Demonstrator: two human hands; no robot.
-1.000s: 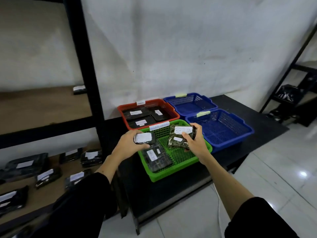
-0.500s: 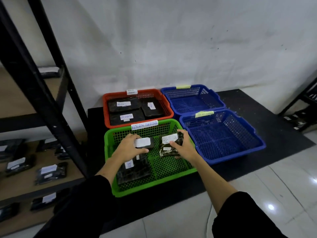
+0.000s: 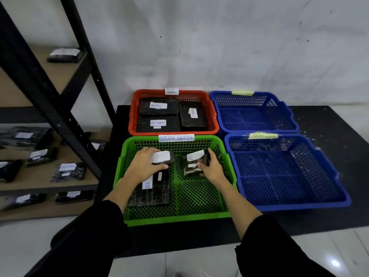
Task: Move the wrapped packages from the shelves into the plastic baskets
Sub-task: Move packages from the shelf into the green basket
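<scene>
Both hands are inside the green basket [image 3: 199, 215], which carries a "RETURN OVERDUE" label. My left hand [image 3: 144, 164] grips a small dark wrapped package [image 3: 162, 157] with a white label, near the basket's back left. My right hand [image 3: 211, 168] holds a clear-wrapped dark package [image 3: 194, 160], tilted, low over the mesh floor near the back middle. A larger black package [image 3: 153, 191] lies flat in the basket under my left wrist. Three black labelled packages [image 3: 158, 105] lie in the red basket [image 3: 133, 116] behind.
Two blue baskets, the rear [image 3: 253, 114] and the nearer [image 3: 285, 172], stand to the right on a black mat [image 3: 323, 124]. A black metal shelf rack [image 3: 50, 96] on the left holds several more wrapped packages [image 3: 67, 171]. White tiled floor lies in front.
Both hands have come down from above the green basket into it, carrying their packages lower. The view has tilted downward and moved closer to the baskets.
</scene>
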